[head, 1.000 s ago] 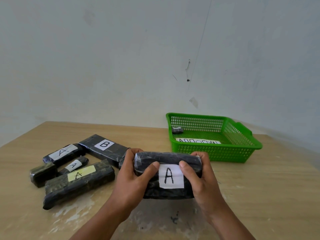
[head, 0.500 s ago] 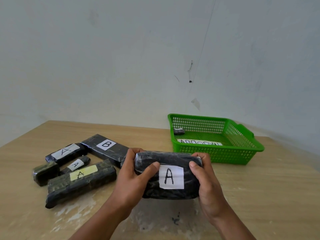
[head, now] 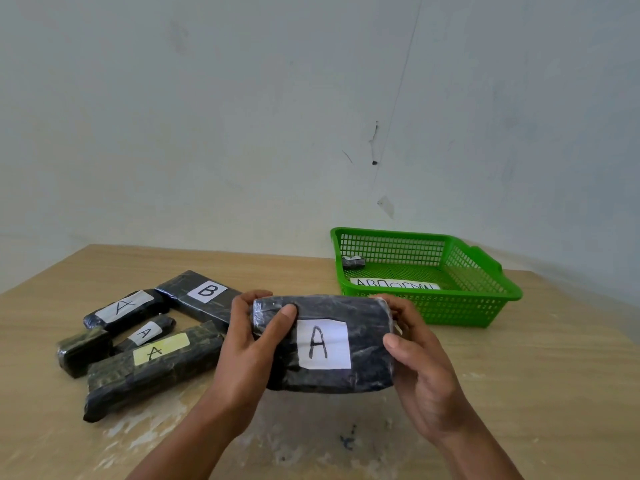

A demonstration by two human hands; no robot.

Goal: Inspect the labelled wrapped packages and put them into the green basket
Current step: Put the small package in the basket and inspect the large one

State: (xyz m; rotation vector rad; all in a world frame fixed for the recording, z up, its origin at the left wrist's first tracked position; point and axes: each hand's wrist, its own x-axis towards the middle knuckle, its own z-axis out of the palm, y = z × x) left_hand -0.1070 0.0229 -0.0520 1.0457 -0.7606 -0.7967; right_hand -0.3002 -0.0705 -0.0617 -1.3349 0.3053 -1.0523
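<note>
Both hands are holding a black wrapped package just above the desk, right in front of the person. It is near the green basket, which is sitting farther back on the right. The package is lying level, with its white label (a hand-drawn "A") facing the camera.

The left hand is clasping the left end, with the thumb pressing on the upper front corner and the fingers curling round behind. The right hand is clasping the right end, with the thumb resting on the front face and the fingers wrapping over the far edge. Each grip is curling round the package rather than lying spread.

Inside the basket, a small dark parcel is resting in the far left corner. A white paper strip with lettering is lying by the near wall, its letters partly hidden by the mesh.

On the left of the desk five more wrapped pieces are lying close together:
- a flat package marked B
- a package with a white A label
- a small roll marked A
- a long package with a yellow A label, nearest the person
- a short dark block at the far left
</note>
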